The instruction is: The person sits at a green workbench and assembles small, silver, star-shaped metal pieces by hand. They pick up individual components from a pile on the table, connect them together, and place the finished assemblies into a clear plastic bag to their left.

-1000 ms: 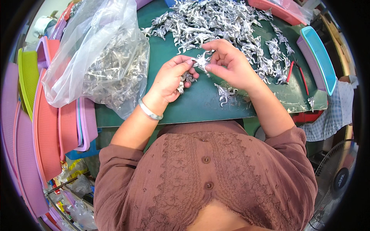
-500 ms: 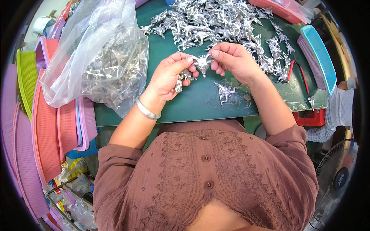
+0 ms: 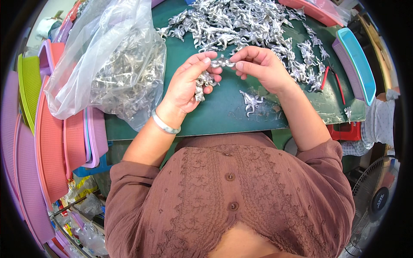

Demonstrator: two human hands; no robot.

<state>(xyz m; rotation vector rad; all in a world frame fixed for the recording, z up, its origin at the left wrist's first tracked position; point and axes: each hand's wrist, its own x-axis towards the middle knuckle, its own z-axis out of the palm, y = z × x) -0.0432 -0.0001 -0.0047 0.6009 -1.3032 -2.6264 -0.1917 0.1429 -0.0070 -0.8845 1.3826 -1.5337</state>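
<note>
Between my two hands a silver bull-head metal casting [image 3: 221, 62] is held up by its ends, seen nearly edge-on. My left hand [image 3: 189, 79] pinches one end with thumb and forefinger, while more silver castings [image 3: 202, 85] are tucked in its lower fingers. The other end sits in the thumb-and-forefinger pinch of my right hand [image 3: 260, 69]. Below them a single casting [image 3: 251, 102] lies on the green table [image 3: 202, 124]. A large heap of similar castings [image 3: 241, 23] spreads beyond my hands.
A clear plastic bag [image 3: 124, 73] full of castings stands left on the table. Red-handled pliers [image 3: 333, 84] lie at the right, near a blue basket [image 3: 356, 64]. Stacked coloured baskets [image 3: 51, 146] line the left side. At lower right is a fan [image 3: 374, 202]; another person's sleeve [image 3: 380, 120] shows beside the table.
The casting between my hands has tipped from face-on to nearly edge-on. My fingers have shifted slightly around it; the castings in my left palm stay there.
</note>
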